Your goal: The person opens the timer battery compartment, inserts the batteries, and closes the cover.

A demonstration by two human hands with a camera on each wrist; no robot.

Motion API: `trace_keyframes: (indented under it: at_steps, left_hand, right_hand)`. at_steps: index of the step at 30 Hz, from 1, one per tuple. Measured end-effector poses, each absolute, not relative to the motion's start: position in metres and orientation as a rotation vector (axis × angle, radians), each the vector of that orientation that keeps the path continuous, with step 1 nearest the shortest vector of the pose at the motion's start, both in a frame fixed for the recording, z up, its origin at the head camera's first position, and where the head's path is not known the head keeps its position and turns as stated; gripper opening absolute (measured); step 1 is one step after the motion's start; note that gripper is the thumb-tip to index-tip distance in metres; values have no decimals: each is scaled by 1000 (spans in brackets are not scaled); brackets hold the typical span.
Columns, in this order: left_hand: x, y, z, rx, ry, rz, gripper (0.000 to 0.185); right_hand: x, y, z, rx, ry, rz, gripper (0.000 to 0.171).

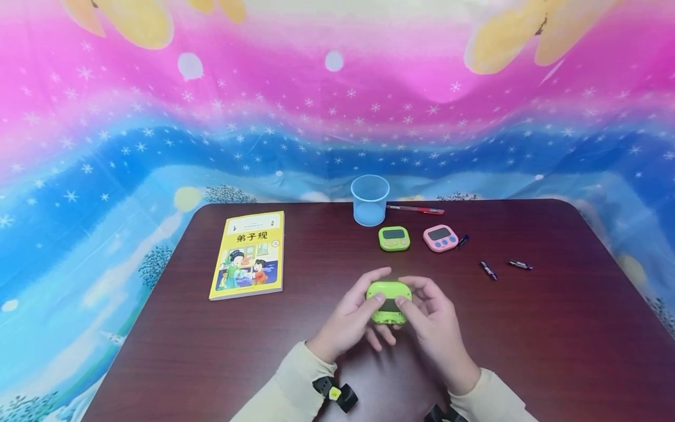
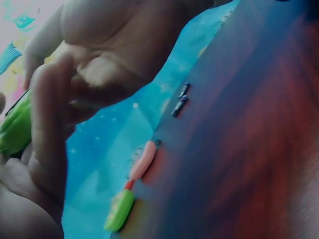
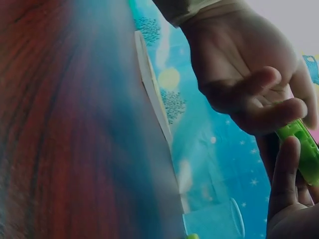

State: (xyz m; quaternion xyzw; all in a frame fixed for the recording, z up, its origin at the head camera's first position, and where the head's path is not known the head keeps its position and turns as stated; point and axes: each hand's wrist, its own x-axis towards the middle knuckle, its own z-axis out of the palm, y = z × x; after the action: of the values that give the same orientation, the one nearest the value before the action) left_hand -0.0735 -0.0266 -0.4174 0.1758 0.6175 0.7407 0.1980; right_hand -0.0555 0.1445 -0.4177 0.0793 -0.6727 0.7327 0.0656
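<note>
Two hands hold one green timer [image 1: 389, 301] above the table [image 1: 554, 351], near its front edge, centre. Left hand [image 1: 349, 321]: fingers curled round the timer's left side, thumb on its top face. Right hand [image 1: 435, 321]: fingers curled round the right side, thumb on the face beside the left thumb. Timer is lifted a little off the wood, tilted toward the person. Both sleeves are cream; a black strap shows at each wrist.

Left wrist view: the timer's green edge [image 2: 14, 127] sits between fingers, blurred. Right wrist view: the same green edge [image 3: 303, 149] is pinched between fingers of both hands.

Count on the table, outward from the hands:
- Timers lying flat: two. One second green timer [image 1: 394, 238] and one pink timer [image 1: 440, 238], side by side, apart. Three timers in all.
- Batteries: three small dark ones. One [image 1: 463, 240] just beside the pink timer, two more [image 1: 488, 270] [image 1: 520, 265] to the right, apart from each other.
- Cup [image 1: 370, 200]: one, clear blue, upright, at the far edge.
- Pen [image 1: 414, 209]: one, red, lying just right of the cup.
- Book [image 1: 249, 255]: one, yellow cover, flat, at far left.

One pink-and-blue starred cloth [image 1: 158, 117] hangs behind.
</note>
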Motion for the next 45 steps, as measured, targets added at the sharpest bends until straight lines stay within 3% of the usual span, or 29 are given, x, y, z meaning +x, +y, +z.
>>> trace_keyframes:
  at_steps: [14, 26, 36, 45]
  left_hand:
    - [-57, 1, -438, 486, 1862, 2358, 27]
    - [-50, 12, -447, 417, 1979, 2412, 21]
    - [-61, 0, -442, 460, 1908, 2365, 28]
    - [-63, -5, -437, 449, 1873, 2336, 29]
  right_hand:
    - [-46, 132, -425, 198, -2081, 2045, 30]
    - [-45, 123, -434, 89, -2032, 1960, 19]
    - [-56, 142, -428, 280, -2154, 1945, 25]
    - [-65, 161, -415, 442, -2226, 1610, 36]
